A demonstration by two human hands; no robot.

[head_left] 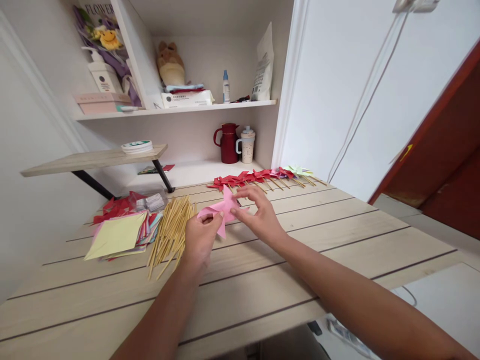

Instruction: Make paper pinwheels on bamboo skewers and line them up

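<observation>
Pinwheel (224, 209), pink paper, is held just above the table (337, 235) near its middle, between both hands. At far left a stack of paper squares (118, 234) (yellow sheet on top) lies on the table, with red scraps (112, 206) just beyond it. Beside the stack to the right lies a heap of sticks (170, 232). The left hand (199, 239) pinches the pinwheel's near left edge with thumb and fingers. The right hand (258, 212) grips its right side, fingertips curled over the centre. Farther back, a row of finished pinwheels (262, 177) on sticks runs rightward, mostly red. Behind them stand a red jug (228, 143) and a cup (247, 145).
</observation>
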